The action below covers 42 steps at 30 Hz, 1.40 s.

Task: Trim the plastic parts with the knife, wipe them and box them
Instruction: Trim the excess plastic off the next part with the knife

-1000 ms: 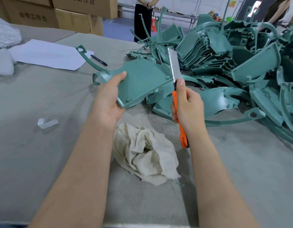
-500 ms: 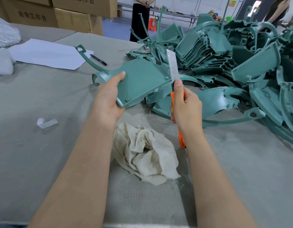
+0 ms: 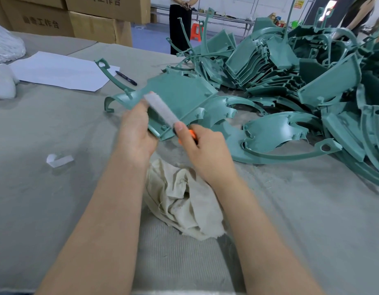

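Plastic part [image 3: 184,92]: a green moulded panel, held off the table [image 3: 56,188] just beyond the cloth [image 3: 180,199], between the cloth and the pile [image 3: 290,81] of like parts. The left hand [image 3: 135,133] grips the panel's corner nearest the cloth, fingers curled under it. The right hand [image 3: 205,150] is wrapped round the orange handle of the knife [image 3: 163,111], with one fingertip pressed at the root of the blade. Change noted: a second ago the blade stood almost upright at the panel's pile-side edge, tip pointing away from the cloth. It now lies slantwise across the panel's face, with its tip up by the left thumb, and it is blurred by motion. The right hand has closed in on the left. The panel and left hand have barely shifted. Judgement: the cut has moved from the pile-side edge to the edge nearest the cloth, so trimming is still the step in hand. Whether the cutting edge is on the plastic cannot be told through the blur. Wiping and boxing are not begun for this piece, and the cloth lies crumpled with neither hand on it. Orientation: the long axis runs crosswise above the cloth. The narrow hooked end points away from the pile and the broad end toward it. A thin curved arm rises from the hooked end, up and away from the cloth. The face tilts toward the wearer, and the cloth-side edge is lowest.
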{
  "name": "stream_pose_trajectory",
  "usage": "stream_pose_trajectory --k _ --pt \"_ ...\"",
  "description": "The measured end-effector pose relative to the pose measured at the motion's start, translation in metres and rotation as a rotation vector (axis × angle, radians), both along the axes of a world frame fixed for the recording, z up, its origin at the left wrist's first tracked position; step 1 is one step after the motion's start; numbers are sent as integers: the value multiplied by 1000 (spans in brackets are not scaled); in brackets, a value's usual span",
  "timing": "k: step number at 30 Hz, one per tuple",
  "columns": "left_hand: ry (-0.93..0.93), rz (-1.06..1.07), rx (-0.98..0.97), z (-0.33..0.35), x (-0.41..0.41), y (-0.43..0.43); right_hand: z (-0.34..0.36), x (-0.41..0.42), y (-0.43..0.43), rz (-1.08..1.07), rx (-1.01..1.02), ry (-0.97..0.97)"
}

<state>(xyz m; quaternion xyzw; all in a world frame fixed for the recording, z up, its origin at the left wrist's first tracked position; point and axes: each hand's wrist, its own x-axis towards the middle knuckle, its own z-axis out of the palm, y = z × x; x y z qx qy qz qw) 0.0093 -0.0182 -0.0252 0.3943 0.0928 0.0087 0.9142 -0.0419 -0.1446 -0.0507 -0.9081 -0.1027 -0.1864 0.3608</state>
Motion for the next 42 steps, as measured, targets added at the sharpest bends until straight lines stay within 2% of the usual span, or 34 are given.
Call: stream_pose_trajectory --k 3,5,9,11,15,25,31,36,39,42 --pt "-9 -68 -20 3 -3 1 0 -2 4 66 -27 14" --pt "-10 -31 -25 2 -2 0 3 0 -2 45 49 -5" --pt "-5 -3 -36 -1 -2 -2 9 6 -24 -140 321 -30" --pt "-8 -12 -54 -3 -1 -1 10 9 -34 -230 352 -26" --pt "-12 -8 -48 -3 1 -1 8 11 -40 -275 341 -1" --pt "-53 5 -73 -5 4 1 9 8 -34 -187 346 35" --pt "-63 27 -86 -6 3 -1 4 6 -16 -46 120 90" --pt "-76 -12 -123 -3 3 -2 6 1 -14 100 66 153" --pt "-93 0 -147 -3 2 -1 11 -2 -17 148 254 188" --pt "-150 25 -264 -3 0 3 18 0 -37 -25 476 231"
